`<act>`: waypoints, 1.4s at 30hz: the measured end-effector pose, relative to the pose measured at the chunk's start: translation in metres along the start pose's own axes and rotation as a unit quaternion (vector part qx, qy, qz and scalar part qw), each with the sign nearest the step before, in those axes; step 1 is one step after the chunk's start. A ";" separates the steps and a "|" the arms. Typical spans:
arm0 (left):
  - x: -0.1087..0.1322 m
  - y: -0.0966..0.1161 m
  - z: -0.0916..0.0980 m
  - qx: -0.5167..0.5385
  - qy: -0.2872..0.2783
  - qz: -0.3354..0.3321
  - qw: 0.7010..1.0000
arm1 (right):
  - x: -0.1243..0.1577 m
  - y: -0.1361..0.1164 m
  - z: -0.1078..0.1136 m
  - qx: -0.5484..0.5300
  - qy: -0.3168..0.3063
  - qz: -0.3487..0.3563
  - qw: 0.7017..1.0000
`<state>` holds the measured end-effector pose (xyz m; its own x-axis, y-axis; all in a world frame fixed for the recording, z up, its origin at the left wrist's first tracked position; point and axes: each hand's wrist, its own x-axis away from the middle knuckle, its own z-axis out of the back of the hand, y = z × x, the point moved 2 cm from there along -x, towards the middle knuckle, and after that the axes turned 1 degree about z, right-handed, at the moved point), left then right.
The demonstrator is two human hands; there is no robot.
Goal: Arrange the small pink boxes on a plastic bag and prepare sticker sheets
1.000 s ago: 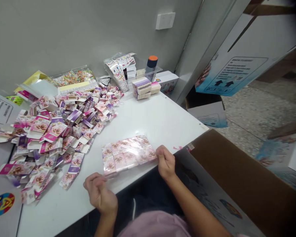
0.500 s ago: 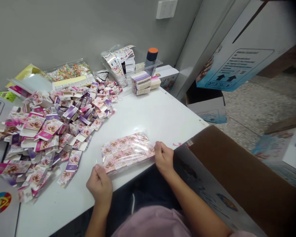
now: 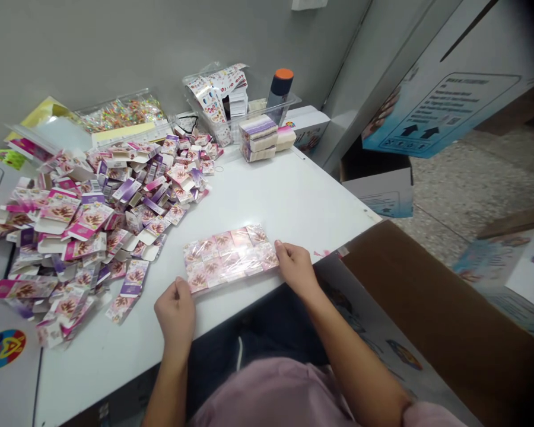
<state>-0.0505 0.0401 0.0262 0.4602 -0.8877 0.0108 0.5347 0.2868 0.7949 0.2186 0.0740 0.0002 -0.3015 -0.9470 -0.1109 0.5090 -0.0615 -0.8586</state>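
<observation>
A clear plastic-wrapped pack of small pink boxes (image 3: 229,256), set in rows, lies at the front edge of the white table (image 3: 267,196). Glare runs across its shiny film. At the pack's near left corner, my left hand (image 3: 177,311) is closed, thumb on top, pinching the film. My right hand (image 3: 296,267) pinches the right end between thumb and fingers. To the left spreads a heap of small pink and purple cartons (image 3: 93,225), many with open flaps.
At the back stand stacked paper bundles (image 3: 258,139), a clear tray holding sticker sheets (image 3: 211,104), and a dark bottle with an orange cap (image 3: 281,89). A large open carton (image 3: 409,284) adjoins the table's right side. Printed boxes (image 3: 445,112) rise beyond it.
The view has shifted slightly, so the table appears higher. Film over the pack looks tighter, and my left hand has turned a little. Both hands keep their hold.
</observation>
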 end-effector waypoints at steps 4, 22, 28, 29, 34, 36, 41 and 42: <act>-0.009 -0.008 0.002 0.008 -0.074 0.024 0.997 | -0.006 0.001 0.003 0.036 -0.053 0.013 0.998; -0.020 -0.021 0.001 0.064 -0.073 -0.055 0.994 | -0.015 0.011 0.002 0.161 -0.033 0.061 0.984; -0.014 0.008 0.016 -0.046 0.182 -0.275 0.943 | -0.018 -0.024 0.001 0.185 0.026 0.161 0.969; -0.009 0.017 0.012 -0.074 0.184 -0.353 0.914 | -0.011 -0.035 -0.007 0.183 0.023 0.197 0.963; 0.015 0.022 -0.017 -0.236 -0.061 -0.520 0.818 | 0.033 -0.068 -0.046 0.217 -0.136 0.450 0.855; 0.013 0.008 -0.015 -0.246 -0.074 -0.497 0.829 | 0.035 -0.060 -0.040 0.246 -0.145 0.447 0.848; 0.007 -0.024 -0.004 -0.141 -0.101 -0.375 0.911 | 0.026 -0.012 -0.007 0.210 -0.104 0.334 0.913; 0.010 -0.024 -0.004 -0.108 -0.113 -0.341 0.927 | 0.028 -0.004 -0.004 0.181 -0.098 0.309 0.929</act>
<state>-0.0555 0.0254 0.0046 -0.1843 -0.9345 -0.3046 0.7873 -0.3259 0.5234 0.2047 0.0491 -0.0015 0.2722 -0.8740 -0.4026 0.7846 0.4438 -0.4330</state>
